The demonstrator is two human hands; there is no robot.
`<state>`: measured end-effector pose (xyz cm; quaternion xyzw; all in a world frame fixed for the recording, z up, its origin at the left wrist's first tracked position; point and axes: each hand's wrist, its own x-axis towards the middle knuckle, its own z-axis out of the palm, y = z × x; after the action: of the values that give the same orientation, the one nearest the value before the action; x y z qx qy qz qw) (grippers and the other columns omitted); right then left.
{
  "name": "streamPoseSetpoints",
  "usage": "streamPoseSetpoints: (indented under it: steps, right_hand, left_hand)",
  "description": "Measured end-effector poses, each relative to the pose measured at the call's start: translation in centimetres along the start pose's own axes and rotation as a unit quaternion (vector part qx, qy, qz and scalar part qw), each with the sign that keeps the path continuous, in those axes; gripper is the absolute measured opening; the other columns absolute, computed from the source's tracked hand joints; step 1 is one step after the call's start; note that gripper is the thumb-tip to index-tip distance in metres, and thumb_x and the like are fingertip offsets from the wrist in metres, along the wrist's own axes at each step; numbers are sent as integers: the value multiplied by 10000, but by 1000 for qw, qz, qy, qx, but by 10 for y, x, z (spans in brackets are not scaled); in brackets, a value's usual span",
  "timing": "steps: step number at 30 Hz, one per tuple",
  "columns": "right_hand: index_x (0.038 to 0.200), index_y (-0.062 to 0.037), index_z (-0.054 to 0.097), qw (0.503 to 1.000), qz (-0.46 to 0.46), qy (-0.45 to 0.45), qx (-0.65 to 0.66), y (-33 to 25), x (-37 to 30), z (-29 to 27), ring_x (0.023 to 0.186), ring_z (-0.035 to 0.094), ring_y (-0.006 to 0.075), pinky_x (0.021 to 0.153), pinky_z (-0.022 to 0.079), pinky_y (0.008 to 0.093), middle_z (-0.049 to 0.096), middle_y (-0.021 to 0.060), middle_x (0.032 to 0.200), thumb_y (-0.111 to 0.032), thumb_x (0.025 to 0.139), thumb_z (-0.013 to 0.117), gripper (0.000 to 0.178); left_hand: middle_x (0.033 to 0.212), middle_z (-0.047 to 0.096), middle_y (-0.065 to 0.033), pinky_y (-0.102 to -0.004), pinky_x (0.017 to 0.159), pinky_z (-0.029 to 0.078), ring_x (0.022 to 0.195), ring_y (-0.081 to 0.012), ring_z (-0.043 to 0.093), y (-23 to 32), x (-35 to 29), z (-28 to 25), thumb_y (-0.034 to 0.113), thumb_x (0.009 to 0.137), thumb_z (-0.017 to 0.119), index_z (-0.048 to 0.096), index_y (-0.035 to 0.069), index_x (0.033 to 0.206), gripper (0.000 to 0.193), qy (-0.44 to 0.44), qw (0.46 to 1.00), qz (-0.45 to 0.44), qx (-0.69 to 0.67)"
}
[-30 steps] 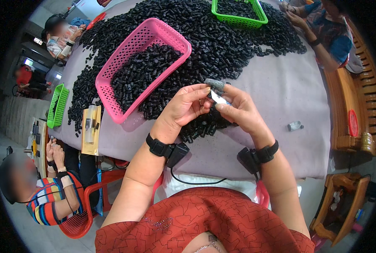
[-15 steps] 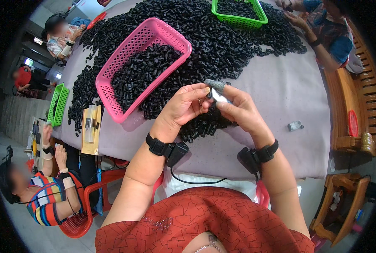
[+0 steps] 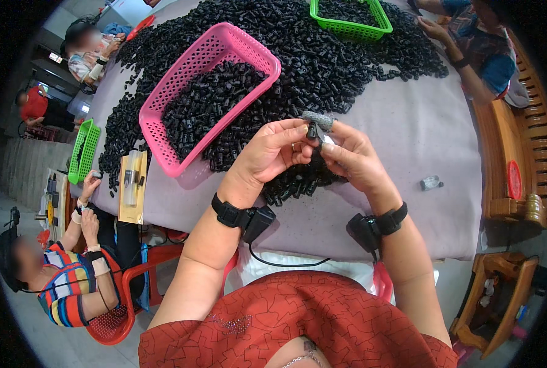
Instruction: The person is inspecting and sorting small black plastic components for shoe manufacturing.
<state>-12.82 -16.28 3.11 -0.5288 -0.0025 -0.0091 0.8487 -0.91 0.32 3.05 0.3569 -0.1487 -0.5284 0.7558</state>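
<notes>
In from the near edge of the table (image 3: 408,202), paired grips
Left hand (image 3: 279,150) pinches a black piece (image 3: 312,130), likely steadying it; right hand (image 3: 356,156) clamps fingers on a silvery tool (image 3: 323,135).

Informal workshop: black parts (image 3: 322,80) across a shared table (image 3: 408,135)

A wide fisheye camera on the person's head, the left of two worn side by side, gave this view. It looked down and forward, upright, from above the red shirt (image 3: 285,306), which spanned the lower edge at close range. The forearms (image 3: 203,251) rose past it, with the left fingers (image 3: 293,132) and right fingers (image 3: 347,134) near the middle. Beyond, the tabletop (image 3: 408,132) stretched toward the top. The field took in a red chair (image 3: 111,331) at left and a wooden bench (image 3: 500,153) at right.
</notes>
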Motion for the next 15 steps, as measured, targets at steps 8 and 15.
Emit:
streamPoseSetpoints:
  steps: [8,15]
  right_hand:
    - [1349,-33,489,1000,-9,3,-9,-3,-2,5,585,411,8,466,301,157,538,-48,772,-108,923,606,448]
    - [1345,-24,487,999,-20,25,-18,-2,0,1,587,415,10,470,311,160,512,-53,741,-102,917,609,452]
  left_hand:
    - [876,680,-70,-268,655,568,704,-120,647,-3,1,-2,102,923,616,638,19,1062,163,27,1000,12,6]
    - [913,682,-69,-258,681,571,738,-120,654,-1,3,-4,79,913,616,634,16,1059,160,36,999,31,23]
